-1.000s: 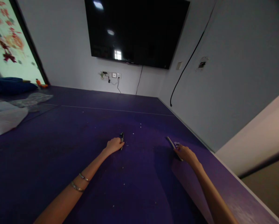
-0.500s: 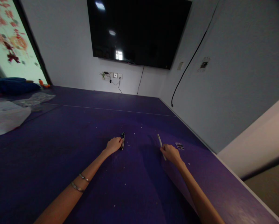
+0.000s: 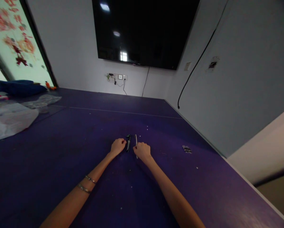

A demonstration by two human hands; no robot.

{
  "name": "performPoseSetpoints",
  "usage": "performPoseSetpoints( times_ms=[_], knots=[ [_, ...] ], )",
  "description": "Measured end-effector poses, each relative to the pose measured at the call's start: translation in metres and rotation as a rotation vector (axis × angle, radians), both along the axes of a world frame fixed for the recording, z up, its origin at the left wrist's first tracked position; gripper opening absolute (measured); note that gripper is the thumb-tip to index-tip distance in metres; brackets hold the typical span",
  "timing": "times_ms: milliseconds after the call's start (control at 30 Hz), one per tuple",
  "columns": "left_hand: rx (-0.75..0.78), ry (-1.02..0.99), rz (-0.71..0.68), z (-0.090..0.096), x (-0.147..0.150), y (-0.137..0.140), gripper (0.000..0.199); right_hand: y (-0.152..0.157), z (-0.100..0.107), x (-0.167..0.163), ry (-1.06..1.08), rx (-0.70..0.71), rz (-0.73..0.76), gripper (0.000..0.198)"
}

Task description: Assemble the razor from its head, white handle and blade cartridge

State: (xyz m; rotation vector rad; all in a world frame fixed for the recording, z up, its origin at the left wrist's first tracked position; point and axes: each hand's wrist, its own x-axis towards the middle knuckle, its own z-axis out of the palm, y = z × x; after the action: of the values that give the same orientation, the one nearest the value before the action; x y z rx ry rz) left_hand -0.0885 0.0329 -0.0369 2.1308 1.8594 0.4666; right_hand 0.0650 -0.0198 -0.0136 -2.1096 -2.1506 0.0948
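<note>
My left hand (image 3: 117, 146) rests on the purple table (image 3: 61, 152) and grips a small dark, narrow object (image 3: 128, 142) that lies flat beside my fingers. My right hand (image 3: 142, 151) sits just to its right, shut on a thin pale stick-like piece (image 3: 136, 140) that points away from me. The two pieces lie nearly parallel, a finger's width apart. Two bracelets (image 3: 87, 184) circle my left forearm. What the pieces are is too small and dim to tell.
A small dark patterned item (image 3: 187, 149) lies to the right, near the wall. Crumpled plastic sheets (image 3: 11, 118) and a blue bundle (image 3: 18, 87) lie at the far left. A large black TV (image 3: 144, 31) hangs on the far wall above sockets (image 3: 117, 77).
My right hand has carried the pale stick leftward from beside the small patterned item to right next to the dark object at my left hand. My left hand has stayed put.
</note>
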Motion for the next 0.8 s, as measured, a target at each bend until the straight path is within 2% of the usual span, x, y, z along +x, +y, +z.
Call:
performPoseSetpoints(
  times_ms=[200,333,467,633,800],
  knots=[
    [0.018,-0.005,-0.025,-0.004,-0.001,0.003,0.033,-0.001,-0.002,0.002,0.008,-0.013,0.000,0.040],
    [0.005,-0.002,-0.031,-0.002,-0.002,0.003,0.031,-0.006,0.005,0.028,0.030,0.030,-0.015,0.041],
    [0.019,0.006,-0.030,-0.001,-0.002,0.003,0.032,-0.007,0.012,0.087,0.132,0.024,0.022,0.022],
    [0.041,0.020,-0.026,0.000,-0.002,0.002,0.034,-0.006,0.014,0.188,0.159,0.072,0.120,0.038],
    [0.053,0.027,-0.037,-0.002,-0.003,0.004,0.034,-0.013,0.010,0.272,0.008,0.035,0.059,0.049]
  ],
)
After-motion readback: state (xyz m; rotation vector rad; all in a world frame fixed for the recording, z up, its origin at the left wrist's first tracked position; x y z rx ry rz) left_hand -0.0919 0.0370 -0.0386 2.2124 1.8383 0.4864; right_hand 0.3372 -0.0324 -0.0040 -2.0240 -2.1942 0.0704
